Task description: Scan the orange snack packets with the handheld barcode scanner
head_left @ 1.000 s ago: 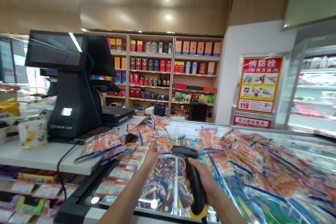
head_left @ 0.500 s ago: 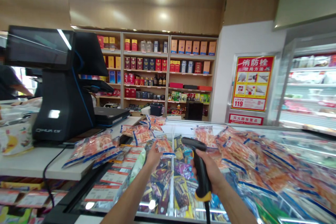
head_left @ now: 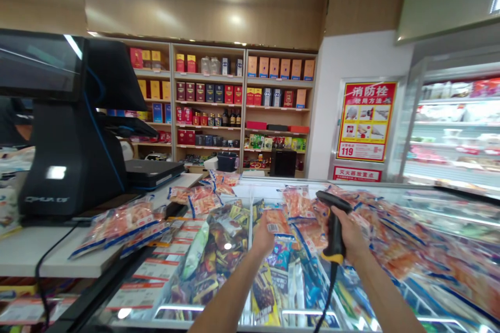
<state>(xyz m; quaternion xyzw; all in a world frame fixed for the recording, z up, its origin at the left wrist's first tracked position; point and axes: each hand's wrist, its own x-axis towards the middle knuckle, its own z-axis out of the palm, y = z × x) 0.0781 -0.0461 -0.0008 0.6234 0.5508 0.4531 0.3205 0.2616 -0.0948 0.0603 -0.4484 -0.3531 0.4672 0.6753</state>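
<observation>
My left hand (head_left: 264, 237) is closed on the edge of a clear packet of orange-pink food (head_left: 278, 222), its barcode label facing me. It is held over the glass top of a chest freezer (head_left: 252, 291). In my right hand (head_left: 353, 234), fingers wrapped round the grip, is a black and yellow barcode scanner (head_left: 335, 229), upright with its head to the upper left and its cable hanging down. More packets of the same kind (head_left: 299, 202) lie on the glass behind and between my hands. A large pile of them (head_left: 394, 239) spreads to the right.
Several matching packets (head_left: 121, 221) rest on the white counter (head_left: 58, 252) at left, beside a black checkout terminal (head_left: 70, 151). Ice cream packs (head_left: 219, 250) show under the freezer glass. Shelves of boxes and bottles (head_left: 207, 93) stand behind. A lit display fridge (head_left: 457, 130) is at right.
My left hand has carried the packet to the right. The scanner has moved right and slightly up in my right hand. The whole view has shifted a little to the right.
</observation>
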